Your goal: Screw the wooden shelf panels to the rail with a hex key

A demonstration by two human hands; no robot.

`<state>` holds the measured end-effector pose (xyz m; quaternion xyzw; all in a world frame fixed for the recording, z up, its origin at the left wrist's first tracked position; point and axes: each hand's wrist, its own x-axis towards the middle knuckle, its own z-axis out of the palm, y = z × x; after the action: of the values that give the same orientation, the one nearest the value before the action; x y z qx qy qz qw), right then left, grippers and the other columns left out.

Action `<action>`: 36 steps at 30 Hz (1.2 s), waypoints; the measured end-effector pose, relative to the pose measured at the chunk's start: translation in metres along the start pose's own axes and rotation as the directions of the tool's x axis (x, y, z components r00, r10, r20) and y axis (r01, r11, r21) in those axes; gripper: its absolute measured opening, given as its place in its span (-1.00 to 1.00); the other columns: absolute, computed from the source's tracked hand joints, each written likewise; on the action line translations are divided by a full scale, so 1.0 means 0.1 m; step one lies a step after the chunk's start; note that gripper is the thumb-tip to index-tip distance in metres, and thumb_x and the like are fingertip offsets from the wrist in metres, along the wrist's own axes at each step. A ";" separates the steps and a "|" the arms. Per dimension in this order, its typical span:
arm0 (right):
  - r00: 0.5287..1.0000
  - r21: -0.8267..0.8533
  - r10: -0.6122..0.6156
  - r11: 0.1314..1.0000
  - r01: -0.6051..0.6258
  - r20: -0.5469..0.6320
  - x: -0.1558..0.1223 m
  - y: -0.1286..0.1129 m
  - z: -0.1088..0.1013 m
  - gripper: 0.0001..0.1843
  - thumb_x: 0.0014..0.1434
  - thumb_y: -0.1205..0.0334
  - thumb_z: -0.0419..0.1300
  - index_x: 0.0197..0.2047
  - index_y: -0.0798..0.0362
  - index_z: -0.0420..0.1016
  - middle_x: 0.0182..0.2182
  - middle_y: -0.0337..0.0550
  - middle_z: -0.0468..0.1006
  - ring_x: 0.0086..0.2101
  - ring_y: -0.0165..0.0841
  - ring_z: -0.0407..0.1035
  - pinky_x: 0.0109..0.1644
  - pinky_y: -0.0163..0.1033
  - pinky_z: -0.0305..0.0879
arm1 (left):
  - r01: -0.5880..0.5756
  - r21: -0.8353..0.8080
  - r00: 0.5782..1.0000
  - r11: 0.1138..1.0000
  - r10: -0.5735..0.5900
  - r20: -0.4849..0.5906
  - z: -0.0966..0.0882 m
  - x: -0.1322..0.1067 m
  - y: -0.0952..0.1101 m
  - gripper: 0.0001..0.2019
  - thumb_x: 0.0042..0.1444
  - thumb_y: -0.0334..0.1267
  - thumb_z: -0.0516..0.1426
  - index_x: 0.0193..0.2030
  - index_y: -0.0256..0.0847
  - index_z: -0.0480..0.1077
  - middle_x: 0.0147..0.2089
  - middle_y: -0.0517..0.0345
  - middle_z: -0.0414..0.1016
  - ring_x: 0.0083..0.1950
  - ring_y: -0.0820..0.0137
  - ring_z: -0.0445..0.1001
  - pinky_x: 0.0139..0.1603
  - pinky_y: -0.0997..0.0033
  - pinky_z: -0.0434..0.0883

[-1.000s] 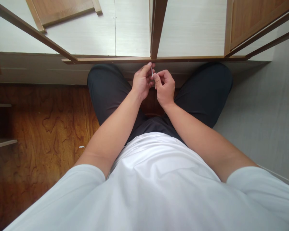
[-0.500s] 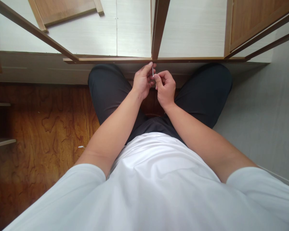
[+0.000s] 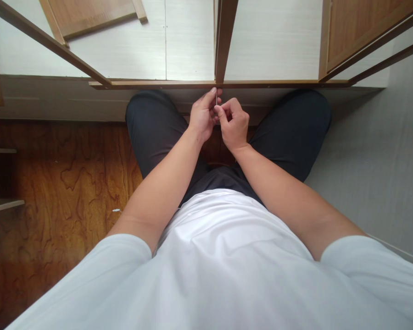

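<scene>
My left hand (image 3: 202, 114) and my right hand (image 3: 234, 123) meet just below the front edge of a wooden cabinet frame (image 3: 206, 84), where its upright divider (image 3: 223, 41) joins the rail. Between their fingertips stands a thin silvery metal pin or screw (image 3: 216, 98), pinched from both sides and pointing up at the joint. Both hands are curled closed around it. My knees in dark trousers (image 3: 151, 128) sit to either side of the hands.
The cabinet lies flat with pale inner panels (image 3: 189, 41) and brown wooden doors at the upper left (image 3: 89, 13) and upper right (image 3: 358, 27). A glossy wood-grain floor (image 3: 62, 183) spreads left; a grey wall panel (image 3: 382, 160) stands right. A small white scrap (image 3: 116, 210) lies on the floor.
The right hand's fingers have curled tighter around the pin and shifted slightly up and left. The left hand stays in place against the frame edge.
</scene>
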<state>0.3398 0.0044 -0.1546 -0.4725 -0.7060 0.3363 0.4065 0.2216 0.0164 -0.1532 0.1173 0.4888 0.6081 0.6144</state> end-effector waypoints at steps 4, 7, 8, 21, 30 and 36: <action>1.000 -0.001 -0.026 1.000 0.026 -0.010 0.03 0.03 0.04 -0.42 0.47 -0.38 0.01 -0.23 -0.03 0.40 -0.25 -0.17 0.61 -0.04 -0.17 0.61 0.12 0.03 0.55 | 0.013 -0.033 1.000 0.999 -0.013 -0.013 0.00 -0.02 0.03 -0.78 0.44 -0.10 0.20 -0.06 -0.22 0.55 -0.30 0.25 0.49 -0.37 0.61 0.54 -0.34 0.68 0.37; 0.999 0.037 -0.006 0.999 0.008 -0.047 0.05 0.08 0.06 -0.40 0.45 -0.40 0.01 -0.23 -0.02 0.40 -0.26 -0.18 0.61 -0.10 -0.21 0.62 0.10 0.01 0.57 | 0.026 -0.038 1.000 0.999 -0.026 -0.015 0.00 -0.01 0.02 -0.76 0.42 -0.05 0.23 -0.06 -0.19 0.55 -0.30 0.24 0.52 -0.40 0.61 0.52 -0.39 0.67 0.34; 0.998 0.046 -0.001 0.999 0.004 -0.062 0.05 0.10 0.07 -0.40 0.45 -0.40 0.01 -0.23 -0.01 0.40 -0.26 -0.19 0.60 -0.12 -0.22 0.62 0.09 0.00 0.57 | 0.029 -0.042 0.999 0.999 -0.030 -0.011 -0.01 0.00 0.02 -0.75 0.39 -0.03 0.25 -0.07 -0.18 0.56 -0.30 0.24 0.53 -0.41 0.61 0.51 -0.41 0.67 0.33; 0.986 0.258 0.166 0.953 -0.158 -0.009 0.05 0.09 0.11 -0.44 0.35 -0.40 0.18 -0.21 -0.02 0.43 -0.21 -0.18 0.61 -0.07 -0.20 0.58 0.15 0.03 0.57 | 0.017 -0.022 0.999 1.000 -0.018 -0.040 -0.01 0.03 0.04 -0.72 0.40 0.00 0.23 -0.06 -0.18 0.55 -0.25 0.19 0.52 -0.34 0.54 0.55 -0.35 0.60 0.35; 0.979 0.333 0.181 0.921 -0.204 0.098 0.05 0.12 0.20 -0.44 0.37 -0.43 0.13 -0.14 -0.06 0.43 -0.30 -0.19 0.54 -0.16 -0.23 0.58 -0.09 -0.09 0.62 | -0.012 0.018 0.999 1.000 0.013 -0.052 -0.03 0.06 0.04 -0.76 0.39 -0.03 0.25 -0.08 -0.17 0.55 -0.24 0.19 0.51 -0.26 0.49 0.58 -0.32 0.59 0.36; 0.962 0.451 0.232 0.849 -0.274 0.148 0.07 0.13 0.22 -0.37 0.26 -0.54 0.17 -0.18 -0.09 0.37 -0.47 -0.29 0.43 -0.41 -0.32 0.48 -0.34 -0.20 0.54 | -0.020 0.029 0.998 0.999 0.021 -0.054 -0.02 0.07 0.04 -0.66 0.37 0.09 0.24 -0.09 -0.17 0.55 -0.25 0.18 0.51 -0.31 0.50 0.56 -0.38 0.57 0.35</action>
<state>0.3238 0.0127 -0.1733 -0.4341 -0.5528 0.5674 0.4290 0.2161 0.0224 -0.1547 0.1147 0.5126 0.6102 0.5930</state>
